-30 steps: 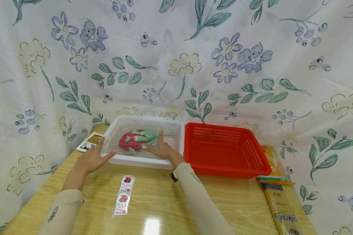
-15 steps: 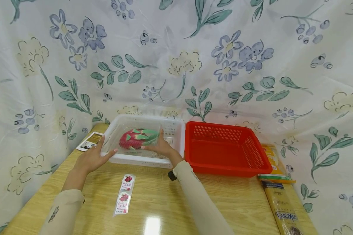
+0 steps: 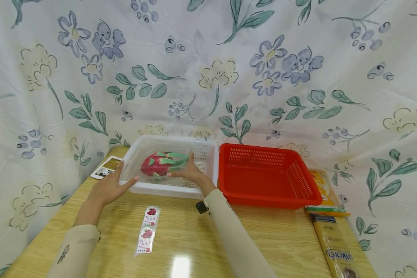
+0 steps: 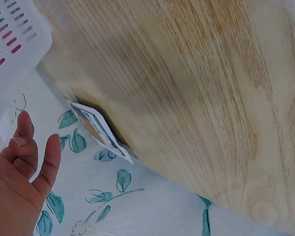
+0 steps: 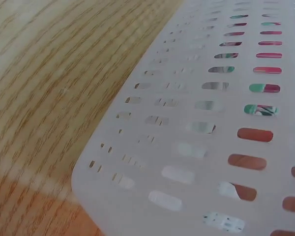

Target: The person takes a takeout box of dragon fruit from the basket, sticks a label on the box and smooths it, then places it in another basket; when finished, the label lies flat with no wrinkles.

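A red dragon fruit (image 3: 154,165) with green leaf tips lies in clear plastic packaging inside the white slotted basket (image 3: 166,189). My right hand (image 3: 194,173) grips the package at its right end, thumb in front and a finger up behind. In the right wrist view the basket wall (image 5: 103,162) hides most of that hand; bits of skin and fruit show through the slots. My left hand (image 3: 105,188) rests spread at the basket's front left corner, thumb stretched along the front rim. The left wrist view shows its fingers (image 4: 51,157) loosely bent beside the basket.
A red basket (image 3: 264,200) stands directly right of the white one. Two round dragon fruit stickers (image 3: 146,231) lie in front. At the right edge are a yellow packet (image 3: 323,191) and a long brown packet (image 3: 335,245). A printed card (image 3: 105,168) lies at far left.
The head view has tilted slightly. My right wrist has turned a little to the left, and the packaged dragon fruit has tipped slightly with it. The left hand has stayed in place.
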{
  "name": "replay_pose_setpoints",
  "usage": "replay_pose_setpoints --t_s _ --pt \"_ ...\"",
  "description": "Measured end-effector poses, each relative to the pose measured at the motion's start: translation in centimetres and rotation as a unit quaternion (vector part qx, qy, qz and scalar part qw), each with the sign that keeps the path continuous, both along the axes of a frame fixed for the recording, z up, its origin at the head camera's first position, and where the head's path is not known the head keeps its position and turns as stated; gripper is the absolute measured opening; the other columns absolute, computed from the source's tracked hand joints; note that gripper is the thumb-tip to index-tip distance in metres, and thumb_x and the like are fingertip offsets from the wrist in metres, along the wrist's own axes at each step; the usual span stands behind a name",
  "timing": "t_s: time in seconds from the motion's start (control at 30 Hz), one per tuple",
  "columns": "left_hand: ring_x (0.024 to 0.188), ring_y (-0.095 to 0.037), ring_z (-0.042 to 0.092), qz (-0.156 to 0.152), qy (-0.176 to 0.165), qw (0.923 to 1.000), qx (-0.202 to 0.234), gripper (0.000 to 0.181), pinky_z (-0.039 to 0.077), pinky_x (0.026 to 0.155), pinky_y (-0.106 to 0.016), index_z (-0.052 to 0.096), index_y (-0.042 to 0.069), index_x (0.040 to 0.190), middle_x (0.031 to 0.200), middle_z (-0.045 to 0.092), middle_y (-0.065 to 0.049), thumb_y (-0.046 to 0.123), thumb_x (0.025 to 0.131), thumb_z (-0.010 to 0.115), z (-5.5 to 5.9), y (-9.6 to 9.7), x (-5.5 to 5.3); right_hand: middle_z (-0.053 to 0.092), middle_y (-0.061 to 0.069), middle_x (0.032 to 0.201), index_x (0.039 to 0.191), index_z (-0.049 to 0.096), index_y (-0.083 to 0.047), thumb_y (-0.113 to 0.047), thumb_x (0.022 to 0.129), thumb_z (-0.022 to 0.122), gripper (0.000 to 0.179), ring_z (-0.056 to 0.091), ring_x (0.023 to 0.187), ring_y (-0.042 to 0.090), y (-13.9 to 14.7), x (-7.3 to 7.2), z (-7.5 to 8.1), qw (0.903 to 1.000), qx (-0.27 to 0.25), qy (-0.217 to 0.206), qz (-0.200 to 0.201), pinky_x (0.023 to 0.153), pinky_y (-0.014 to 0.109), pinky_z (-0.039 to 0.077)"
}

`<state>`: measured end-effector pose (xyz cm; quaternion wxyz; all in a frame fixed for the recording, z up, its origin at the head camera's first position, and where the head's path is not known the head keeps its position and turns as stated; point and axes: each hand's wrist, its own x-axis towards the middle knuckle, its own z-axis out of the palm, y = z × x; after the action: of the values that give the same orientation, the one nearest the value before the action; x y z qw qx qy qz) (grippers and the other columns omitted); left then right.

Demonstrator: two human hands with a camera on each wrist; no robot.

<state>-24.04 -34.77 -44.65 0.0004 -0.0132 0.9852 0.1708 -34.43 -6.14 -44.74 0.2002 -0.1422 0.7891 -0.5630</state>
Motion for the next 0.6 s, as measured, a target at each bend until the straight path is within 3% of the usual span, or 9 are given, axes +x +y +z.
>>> replay_pose_setpoints --t_s 0.07,0.17,0.27,0.37,0.6 --pt "0.117 -0.059 0.051 -0.001 0.002 1.0 0.0 0.099 0.047 0.078 -0.064 -0.002 0.004 0.158 0.138 0.041 -0.045 0.072 0.095 0.034 0.02 0.02 -0.03 -0.01 0.012 0.166 0.154 -0.027 -0.022 -0.03 0.083 0.081 0.129 0.008 0.152 0.034 0.04 0.05 0.17 1.0 0.003 -0.006 -0.001 0.117 0.055 0.025" --pt "0.119 -0.06 0.049 -0.001 -0.001 1.0 -0.001 0.099 0.046 0.079 -0.065 -0.002 0.004 0.158 0.139 0.039 -0.046 0.072 0.095 0.034 0.05 0.01 -0.04 -0.008 0.013 0.166 0.154 -0.028 -0.023 -0.029 0.084 0.08 0.128 0.031 0.145 0.037 0.08 0.12 0.38 0.9998 0.009 -0.016 0.001 0.11 0.051 0.038" --pt "0.12 -0.06 0.048 0.0 -0.002 1.0 0.0 0.1 0.046 0.079 -0.066 -0.002 0.004 0.158 0.139 0.038 -0.046 0.072 0.095 0.034 0.08 -0.01 -0.03 -0.007 0.015 0.166 0.154 -0.028 -0.025 -0.027 0.085 0.08 0.128 0.06 0.116 0.037 0.13 0.17 0.57 0.9992 0.005 -0.039 0.002 0.089 0.042 0.055" --pt "0.12 -0.06 0.048 -0.001 -0.001 1.0 0.0 0.1 0.046 0.079 -0.066 -0.003 0.004 0.158 0.14 0.038 -0.046 0.072 0.095 0.034 0.08 -0.02 0.0 -0.01 0.015 0.166 0.153 -0.029 -0.028 -0.023 0.085 0.079 0.128 0.068 0.096 0.034 0.16 0.16 0.68 0.9976 -0.018 -0.066 0.003 0.072 0.038 0.059" --pt "0.119 -0.06 0.049 -0.001 -0.002 1.0 0.002 0.099 0.046 0.078 -0.065 -0.004 0.005 0.159 0.14 0.038 -0.045 0.072 0.095 0.034 0.04 0.03 0.08 -0.013 0.015 0.165 0.153 -0.028 -0.032 -0.014 0.086 0.078 0.126 0.062 0.116 0.039 0.06 0.02 0.51 0.9926 -0.078 -0.093 -0.003 0.077 0.045 0.059"
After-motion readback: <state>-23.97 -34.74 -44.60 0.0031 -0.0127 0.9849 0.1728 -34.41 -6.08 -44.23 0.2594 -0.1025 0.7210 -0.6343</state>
